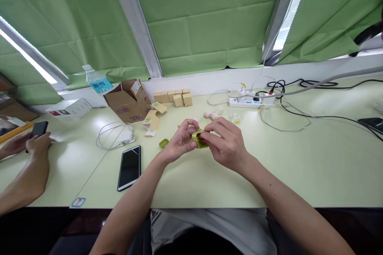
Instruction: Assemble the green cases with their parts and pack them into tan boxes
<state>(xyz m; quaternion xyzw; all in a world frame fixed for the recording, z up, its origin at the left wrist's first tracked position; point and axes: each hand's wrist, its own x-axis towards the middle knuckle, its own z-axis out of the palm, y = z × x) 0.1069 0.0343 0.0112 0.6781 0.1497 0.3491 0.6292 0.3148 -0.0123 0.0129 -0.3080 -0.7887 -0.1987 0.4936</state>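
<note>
My left hand [180,143] grips a small olive-green case [196,137] by its side, above the table. From the right, my right hand [226,141] has its fingertips at the opening of the case; its fingers are pressed together on the rim or inside, and what they touch inside is hidden. A green lid-like piece [163,143] lies on the table left of my hands. Behind my hands are pale pink pieces [212,115] and a clear round item with a bit of yellow [237,118]. An opened small carton [151,120] lies farther left.
A white phone [129,167], a charger with cable [126,137] and an open cardboard box [128,101] are to the left. Small tan boxes [175,97] stand near the wall. A power strip [245,101] with cables is behind right. Another person's hands hold a phone [38,129] far left.
</note>
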